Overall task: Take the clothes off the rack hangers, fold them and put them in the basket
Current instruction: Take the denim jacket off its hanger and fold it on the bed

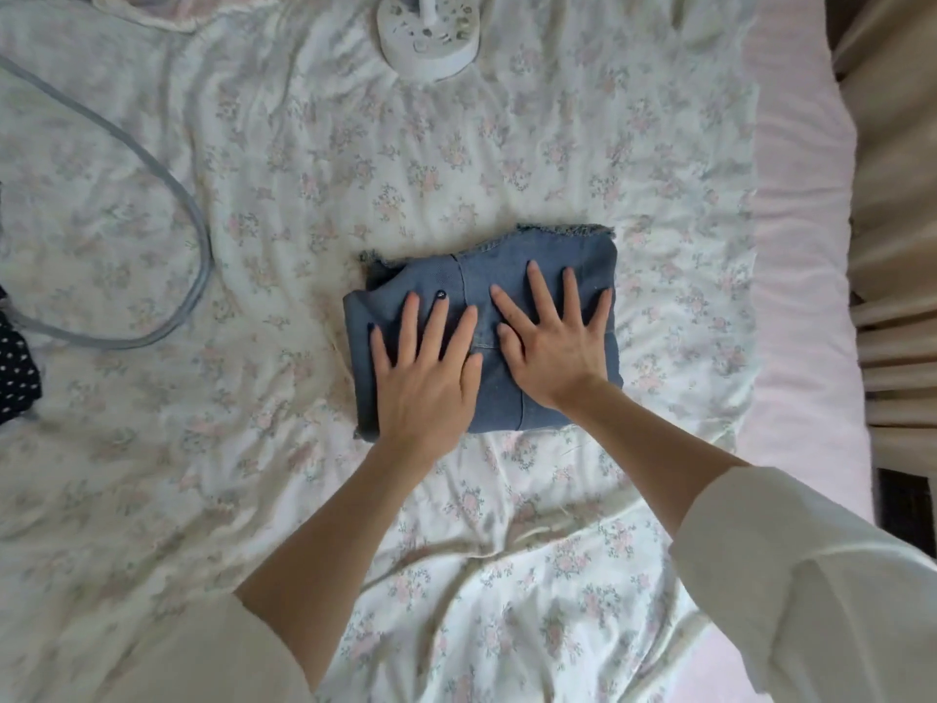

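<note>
Folded denim garment (507, 398) lies under left hand (423, 383) and right hand (550, 355), fingers spread flat.

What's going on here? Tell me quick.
A person is folding laundry on a bed with a floral sheet. The left hand and right hand both press flat, fingers spread, on a folded denim piece in the middle of the bed. A grey hoop lies to the left, a white round base sits at the far edge, and a dark dotted cloth shows at the left. No basket is in view.
</note>
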`<action>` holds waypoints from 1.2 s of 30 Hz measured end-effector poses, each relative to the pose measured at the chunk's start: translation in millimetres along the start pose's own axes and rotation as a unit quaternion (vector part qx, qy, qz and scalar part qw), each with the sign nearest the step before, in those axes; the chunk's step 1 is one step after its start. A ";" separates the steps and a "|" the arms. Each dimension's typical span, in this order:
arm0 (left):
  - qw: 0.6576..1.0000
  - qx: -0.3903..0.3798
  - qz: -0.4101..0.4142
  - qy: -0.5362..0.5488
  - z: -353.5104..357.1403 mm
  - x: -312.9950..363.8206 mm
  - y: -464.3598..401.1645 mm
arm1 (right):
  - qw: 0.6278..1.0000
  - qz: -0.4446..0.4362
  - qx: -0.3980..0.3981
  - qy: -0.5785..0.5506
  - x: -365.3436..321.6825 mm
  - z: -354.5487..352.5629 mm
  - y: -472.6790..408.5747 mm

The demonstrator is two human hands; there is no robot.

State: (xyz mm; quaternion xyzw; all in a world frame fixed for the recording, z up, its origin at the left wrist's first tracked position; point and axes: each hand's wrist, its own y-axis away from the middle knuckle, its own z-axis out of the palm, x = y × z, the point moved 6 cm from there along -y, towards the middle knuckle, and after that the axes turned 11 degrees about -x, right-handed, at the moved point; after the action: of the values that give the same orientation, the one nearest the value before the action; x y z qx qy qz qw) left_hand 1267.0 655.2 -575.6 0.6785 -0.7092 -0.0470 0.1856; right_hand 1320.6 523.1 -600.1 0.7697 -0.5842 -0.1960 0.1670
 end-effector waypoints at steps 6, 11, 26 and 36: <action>0.991 -0.079 -0.106 -0.004 33.6 -33.3 -19.6 | 0.999 0.006 -0.036 -0.020 9.0 19.2 -17.9; 0.981 -0.069 -0.167 0.068 28.4 -44.1 -14.2 | 0.985 0.070 -0.010 -0.155 52.0 21.4 1.9; 0.808 -0.085 -0.306 0.497 17.2 -100.9 9.9 | 0.577 0.131 -0.173 -0.788 41.7 20.2 79.0; 0.660 -0.317 -0.259 0.630 10.0 -48.8 81.6 | 0.464 0.061 -0.150 -0.871 37.3 24.1 159.5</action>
State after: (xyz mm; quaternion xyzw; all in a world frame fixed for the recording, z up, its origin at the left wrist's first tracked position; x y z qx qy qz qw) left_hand 1187.1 707.2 -568.7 0.6022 -0.1603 0.1237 0.7723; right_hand 1184.6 444.7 -547.4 0.1264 -0.4340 -0.8387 -0.3038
